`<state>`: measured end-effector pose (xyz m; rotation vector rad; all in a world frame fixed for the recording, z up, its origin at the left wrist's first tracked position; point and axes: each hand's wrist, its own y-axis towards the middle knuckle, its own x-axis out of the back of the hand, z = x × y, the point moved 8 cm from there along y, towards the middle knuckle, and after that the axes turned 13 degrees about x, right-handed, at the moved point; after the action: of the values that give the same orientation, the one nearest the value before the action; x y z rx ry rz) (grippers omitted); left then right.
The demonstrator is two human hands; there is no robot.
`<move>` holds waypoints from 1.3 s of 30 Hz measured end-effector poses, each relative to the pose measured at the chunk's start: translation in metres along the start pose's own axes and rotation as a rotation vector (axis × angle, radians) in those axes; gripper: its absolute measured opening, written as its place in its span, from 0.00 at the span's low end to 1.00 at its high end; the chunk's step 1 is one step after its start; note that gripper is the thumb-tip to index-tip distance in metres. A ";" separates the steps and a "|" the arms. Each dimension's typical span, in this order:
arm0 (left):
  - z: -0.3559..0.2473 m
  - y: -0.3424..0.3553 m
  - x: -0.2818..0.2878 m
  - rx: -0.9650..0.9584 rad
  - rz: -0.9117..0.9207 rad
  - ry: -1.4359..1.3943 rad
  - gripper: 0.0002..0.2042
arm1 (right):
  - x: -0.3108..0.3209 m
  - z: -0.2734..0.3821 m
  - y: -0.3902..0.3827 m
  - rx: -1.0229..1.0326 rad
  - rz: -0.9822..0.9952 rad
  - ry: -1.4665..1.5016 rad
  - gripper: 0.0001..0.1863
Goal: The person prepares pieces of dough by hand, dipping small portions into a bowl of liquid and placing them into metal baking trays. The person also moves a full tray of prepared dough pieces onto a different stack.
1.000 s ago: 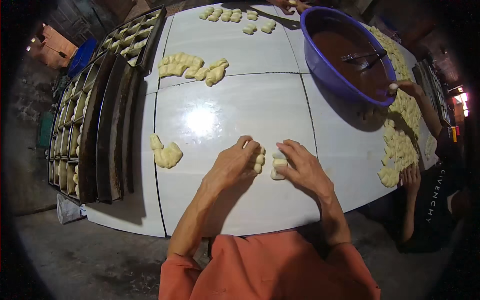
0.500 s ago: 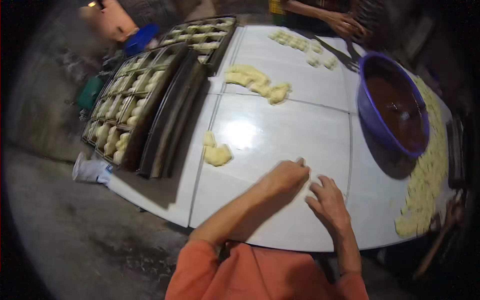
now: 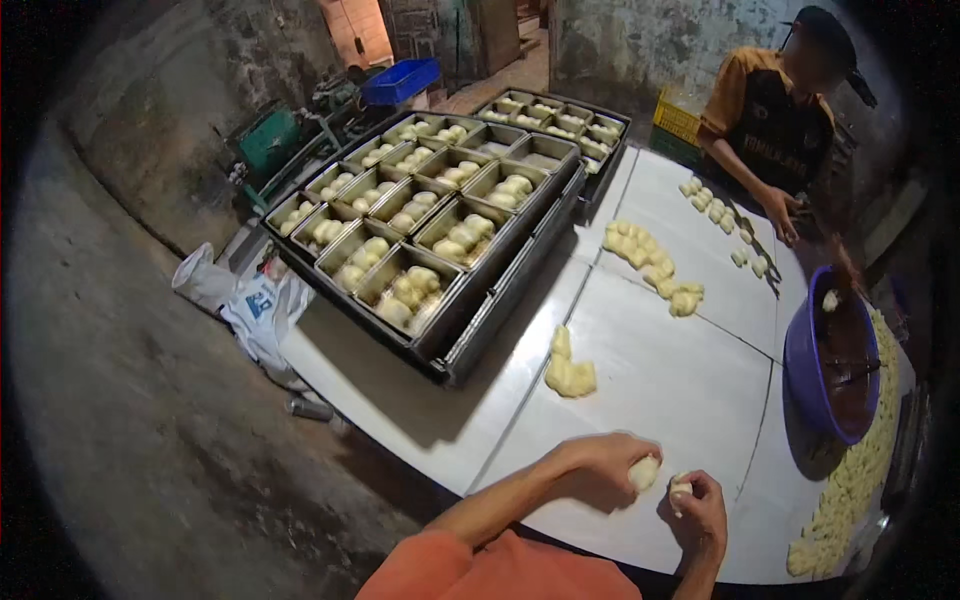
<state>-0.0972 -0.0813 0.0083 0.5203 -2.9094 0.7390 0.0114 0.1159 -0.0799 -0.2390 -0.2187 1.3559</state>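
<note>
My left hand (image 3: 610, 462) grips a pale dough piece (image 3: 643, 474) near the front of the white tiled table (image 3: 660, 400). Just to its right my right hand (image 3: 708, 510) has its fingers closed on a smaller dough piece (image 3: 682, 485). Beyond my hands lie a lump of yellow dough (image 3: 570, 378) and a longer bunch of dough pieces (image 3: 640, 250). To the right, a purple tub (image 3: 798, 360) holds brown liquid and a dark utensil. A strip of small flattened dough pieces (image 3: 830, 535) runs along the right edge.
Stacked metal pan sets (image 3: 440, 345) with dough balls fill the left side, another set (image 3: 580, 115) behind. A co-worker (image 3: 760, 120) stands at the far right beside small dough pieces (image 3: 715, 205). A blue crate (image 3: 400, 80), green machine (image 3: 262, 140) and white sack (image 3: 258, 310) are beyond the table.
The view has swung left and up, showing more pans and the co-worker. Both hands have lifted the dough pieces they were on, and they now show in my grip.
</note>
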 end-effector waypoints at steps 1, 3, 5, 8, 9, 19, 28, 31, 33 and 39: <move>0.013 -0.027 0.007 0.033 0.077 -0.067 0.22 | -0.022 0.016 -0.002 0.021 0.000 -0.042 0.16; 0.054 -0.072 0.012 -0.028 0.154 -0.146 0.30 | -0.061 0.038 -0.001 0.016 -0.055 0.022 0.17; 0.109 -0.133 0.021 -0.069 0.137 -0.265 0.37 | -0.132 0.085 -0.002 -0.075 -0.176 0.252 0.18; 0.154 -0.227 0.058 -0.044 0.192 -0.742 0.42 | -0.129 0.083 0.041 0.259 -0.015 -0.088 0.19; 0.161 -0.260 0.073 -0.039 0.214 -0.813 0.44 | -0.147 0.102 0.052 0.273 -0.009 -0.087 0.18; 0.124 -0.416 0.286 0.134 -0.159 -0.108 0.45 | -0.320 0.318 0.227 0.706 0.234 -0.374 0.17; -0.003 -0.226 0.496 -0.055 -0.522 0.293 0.32 | -0.347 0.361 0.369 1.033 0.263 -0.970 0.24; -0.013 -0.159 0.530 -0.028 -0.524 0.237 0.31 | -0.361 0.341 0.391 0.886 0.405 -1.091 0.22; 0.002 -0.117 0.555 0.012 -0.556 0.315 0.32 | -0.383 0.318 0.400 0.853 0.516 -1.309 0.20; 0.036 -0.045 0.564 0.211 -0.522 0.477 0.37 | -0.374 0.308 0.401 0.831 0.428 -1.353 0.31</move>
<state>-0.6104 -0.3064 0.0941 0.9268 -2.1384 0.9291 -0.5282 -0.1582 0.0903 1.4433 -0.7102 1.7208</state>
